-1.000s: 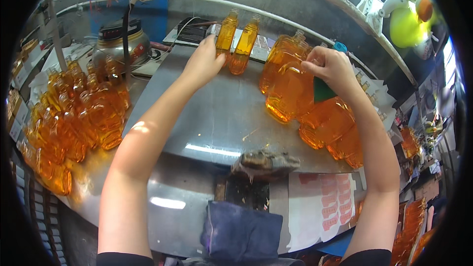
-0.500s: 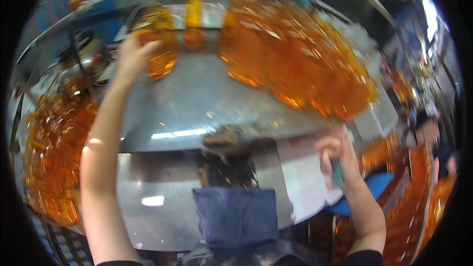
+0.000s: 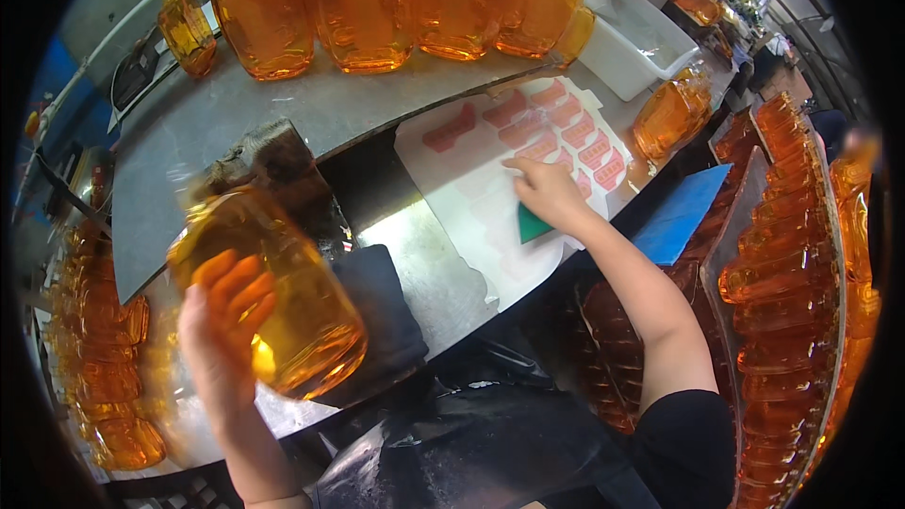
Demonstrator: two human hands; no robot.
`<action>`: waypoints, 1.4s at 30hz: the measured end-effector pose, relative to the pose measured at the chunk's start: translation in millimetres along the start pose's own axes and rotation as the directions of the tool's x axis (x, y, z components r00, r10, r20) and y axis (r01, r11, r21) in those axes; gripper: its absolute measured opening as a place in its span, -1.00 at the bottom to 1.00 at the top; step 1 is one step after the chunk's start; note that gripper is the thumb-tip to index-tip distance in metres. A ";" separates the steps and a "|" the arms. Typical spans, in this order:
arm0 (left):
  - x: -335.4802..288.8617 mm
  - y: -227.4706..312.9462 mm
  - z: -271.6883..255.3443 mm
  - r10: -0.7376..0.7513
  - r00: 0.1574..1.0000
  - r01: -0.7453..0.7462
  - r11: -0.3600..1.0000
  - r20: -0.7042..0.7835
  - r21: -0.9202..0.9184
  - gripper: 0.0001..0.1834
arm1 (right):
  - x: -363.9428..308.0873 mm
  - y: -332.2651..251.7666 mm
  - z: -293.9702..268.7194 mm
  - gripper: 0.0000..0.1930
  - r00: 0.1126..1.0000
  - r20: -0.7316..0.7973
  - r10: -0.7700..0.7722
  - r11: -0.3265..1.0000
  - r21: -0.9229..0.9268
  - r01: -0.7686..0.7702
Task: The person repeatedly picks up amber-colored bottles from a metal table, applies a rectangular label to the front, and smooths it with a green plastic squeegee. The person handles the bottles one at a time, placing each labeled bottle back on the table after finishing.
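In my left hand (image 3: 212, 330) is a large, flat-sided bottle (image 3: 306, 311) of clear glass or plastic, amber throughout, tilted above the near side of the metal table. My fingers show through it, pressed along its far side. My right hand (image 3: 547, 190) is over a white backing sheet (image 3: 429, 179) with rows of pink-red labels (image 3: 596, 153). Its index finger points toward the labels, and a flat green scraper (image 3: 533, 224) is tucked under the palm. Beside the bottle stands a dark, worn block-like support (image 3: 283, 155), with a dark cloth pad (image 3: 377, 306) nearer me.
Several amber bottles (image 3: 363, 14) stand along the table's back edge, and more cluster at the left (image 3: 118, 386). A white plastic bin (image 3: 632, 47) sits at the back right. Right of the table are a blue board (image 3: 683, 212) and crates packed with amber bottles (image 3: 778, 302).
My left hand has come from the table's back left toward me, bringing a bottle. My right hand now reaches over the label sheet. The view has turned to the right.
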State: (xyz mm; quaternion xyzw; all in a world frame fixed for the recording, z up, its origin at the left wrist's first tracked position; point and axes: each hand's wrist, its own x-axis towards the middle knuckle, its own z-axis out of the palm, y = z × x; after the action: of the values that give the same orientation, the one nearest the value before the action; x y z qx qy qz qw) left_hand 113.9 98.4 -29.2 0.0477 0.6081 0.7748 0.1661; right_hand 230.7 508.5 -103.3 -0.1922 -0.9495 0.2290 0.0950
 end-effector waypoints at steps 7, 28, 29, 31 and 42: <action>18.0 -12.2 31.9 0.069 0.995 -0.071 0.997 0.074 0.033 -0.36 | 61.8 -7.0 60.6 -0.68 0.946 0.022 -0.323 0.907 -0.280 0.316; -41.4 -46.8 29.3 0.332 0.926 -0.373 0.737 0.179 0.563 0.39 | -101.0 -30.4 -32.6 -0.94 0.991 0.110 -0.072 0.914 0.406 0.021; -38.3 -49.7 27.7 0.359 0.910 -0.407 0.687 0.207 0.601 0.38 | -86.2 -51.4 -48.4 -0.92 0.993 0.096 -0.069 0.902 0.431 0.021; -41.1 -48.1 26.0 0.341 0.919 -0.386 0.665 0.201 0.639 0.36 | -49.4 -106.7 -72.6 -0.90 0.975 -0.015 -0.224 0.881 0.424 0.209; -44.4 -18.5 3.9 0.115 0.937 -0.305 0.733 0.331 0.608 0.60 | -5.2 -220.7 -22.3 -0.78 0.228 -0.012 -0.973 0.223 -0.274 0.936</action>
State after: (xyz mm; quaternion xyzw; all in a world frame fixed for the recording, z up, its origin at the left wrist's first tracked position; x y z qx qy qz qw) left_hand 160.4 91.8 -40.2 0.2769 0.8006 0.5149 0.1314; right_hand 170.5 334.1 19.8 0.4036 -0.8710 0.0026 0.2802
